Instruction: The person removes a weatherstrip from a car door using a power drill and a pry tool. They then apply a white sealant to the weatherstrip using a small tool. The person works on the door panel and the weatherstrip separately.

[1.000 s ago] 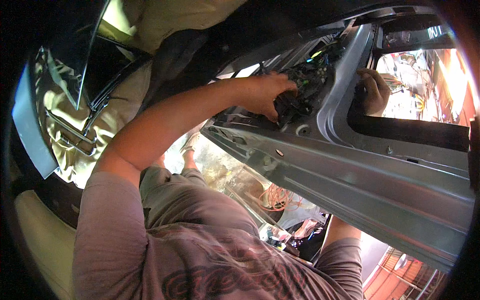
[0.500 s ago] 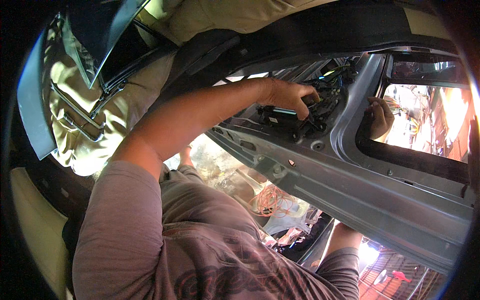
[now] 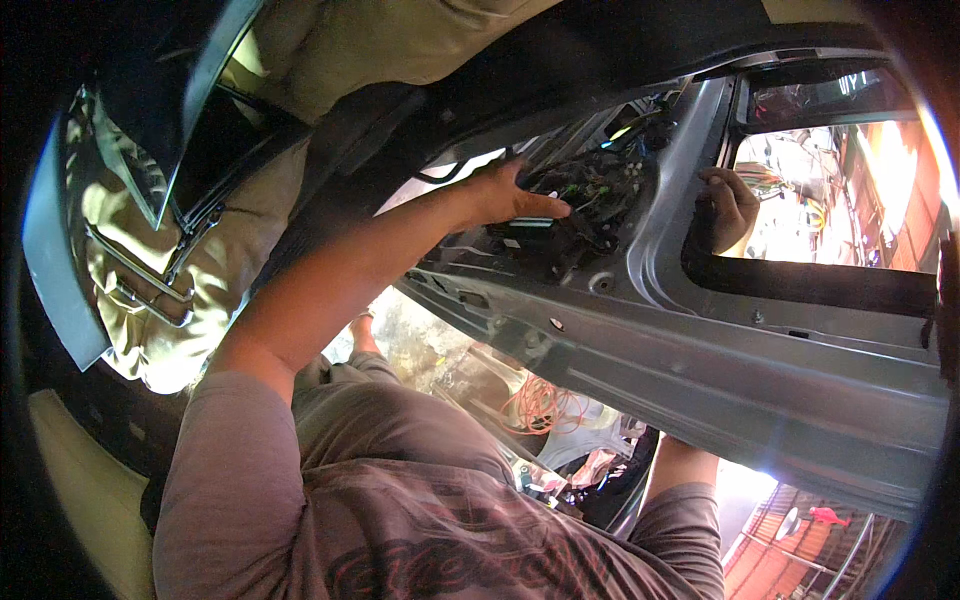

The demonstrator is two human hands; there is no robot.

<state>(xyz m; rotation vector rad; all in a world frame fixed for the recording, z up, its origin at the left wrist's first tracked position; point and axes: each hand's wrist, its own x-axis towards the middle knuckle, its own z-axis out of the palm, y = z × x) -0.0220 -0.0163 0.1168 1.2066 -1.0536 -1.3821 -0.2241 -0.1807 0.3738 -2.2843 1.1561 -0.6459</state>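
My left hand (image 3: 505, 197) rests at a black mechanism (image 3: 560, 237) with wires, set in a grey metal car door (image 3: 650, 335); its thumb is stretched out and some fingertips are hidden. At the window opening on the right, my right hand (image 3: 730, 215) has curled fingers beside the inner edge of the metal frame (image 3: 695, 150); what lies inside its grip is hidden. My right forearm (image 3: 680, 470) passes behind the door from below.
Beige upholstery (image 3: 380, 40) with dark trim runs along the top and left, with a dark glossy panel (image 3: 150, 140). Below the door are an orange coiled cord (image 3: 540, 405) and cluttered parts on a stained floor (image 3: 445, 365). A red tiled surface (image 3: 790, 530) shows at lower right.
My left hand has shifted leftward along the black mechanism, and its thumb is more stretched out. My right hand remains at the window opening. The view has shifted slightly.
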